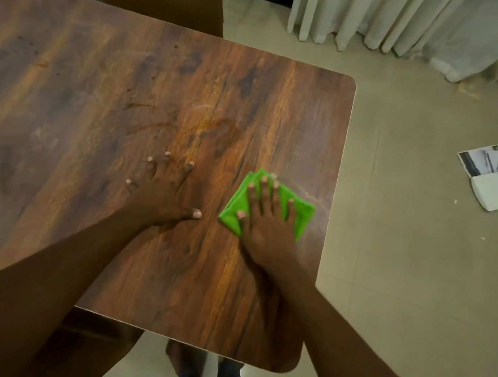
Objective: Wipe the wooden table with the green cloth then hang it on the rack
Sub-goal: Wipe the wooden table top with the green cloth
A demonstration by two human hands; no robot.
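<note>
Both hands lie flat at lower centre, fingers spread: right hand (268,220) presses green cloth (303,216), left hand (162,194) rests on wooden table (55,125). Wiping seems unfinished; stains remain, and hanging is left.

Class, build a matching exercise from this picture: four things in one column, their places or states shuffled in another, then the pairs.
1 folded green cloth
2 left hand
3 right hand
4 white pleated curtain

a flat on the brown wooden table
b hangs beyond the table
c presses on the cloth
d near the table's right edge

Pairs: 1-d, 2-a, 3-c, 4-b
</note>
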